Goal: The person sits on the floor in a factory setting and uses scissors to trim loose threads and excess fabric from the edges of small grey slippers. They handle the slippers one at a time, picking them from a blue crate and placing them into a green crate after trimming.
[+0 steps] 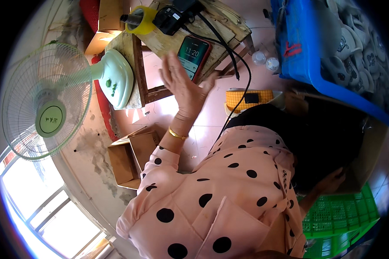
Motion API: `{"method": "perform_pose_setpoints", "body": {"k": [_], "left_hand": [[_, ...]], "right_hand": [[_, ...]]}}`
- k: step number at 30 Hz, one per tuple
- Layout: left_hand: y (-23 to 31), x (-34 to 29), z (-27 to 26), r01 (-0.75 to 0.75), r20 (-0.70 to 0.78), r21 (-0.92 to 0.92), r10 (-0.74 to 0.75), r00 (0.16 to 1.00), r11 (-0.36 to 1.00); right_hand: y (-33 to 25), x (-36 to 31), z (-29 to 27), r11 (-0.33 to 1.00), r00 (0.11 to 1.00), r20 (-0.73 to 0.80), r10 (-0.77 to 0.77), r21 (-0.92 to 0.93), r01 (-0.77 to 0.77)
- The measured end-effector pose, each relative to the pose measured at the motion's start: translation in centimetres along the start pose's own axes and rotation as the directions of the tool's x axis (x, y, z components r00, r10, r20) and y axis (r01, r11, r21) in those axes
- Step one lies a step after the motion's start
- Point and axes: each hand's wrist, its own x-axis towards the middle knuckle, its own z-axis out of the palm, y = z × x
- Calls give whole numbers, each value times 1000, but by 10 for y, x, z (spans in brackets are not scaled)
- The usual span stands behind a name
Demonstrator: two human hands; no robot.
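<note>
My left hand point(183, 88) is raised with its fingers spread and holds nothing. A gold bangle point(177, 134) circles that wrist. Just beyond the fingers, a smartphone point(205, 51) in a red case lies on a worn wooden stool, its screen lit; the hand hides part of it. My right hand point(330, 182) is low at the right, by the near side of an open cardboard box point(369, 159). Shadow covers its fingertips, so their grip cannot be made out. Dark clothing over my lap merges with the box's dark inside.
A blue crate point(302, 69) of pale printed pieces point(354, 47) stands far right, above a green plastic basket point(339, 216). Left are a green fan point(52, 118) and a small cardboard box point(132, 157). The wooden stool point(229, 21) carries yellow tape point(143, 21) and a black cable point(250, 73).
</note>
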Motion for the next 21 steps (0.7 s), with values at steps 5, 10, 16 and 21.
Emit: {"method": "perform_pose_setpoints", "body": {"k": [5, 10, 16, 21], "left_hand": [[79, -10, -10, -267, 22, -459, 312, 950, 847], [117, -9, -5, -401, -142, -726, 448, 883, 559], [138, -17, 8, -432, -214, -714, 416, 884, 551], [140, -20, 14, -454, -189, -731, 487, 853, 509]], "right_hand": [[3, -1, 0, 1000, 999, -28, -28, -12, 28], [4, -2, 2, 995, 990, -99, -98, -24, 96], [1, 3, 3, 989, 984, -101, -146, -21, 145], [2, 0, 3, 991, 986, -103, -133, -34, 130]]}}
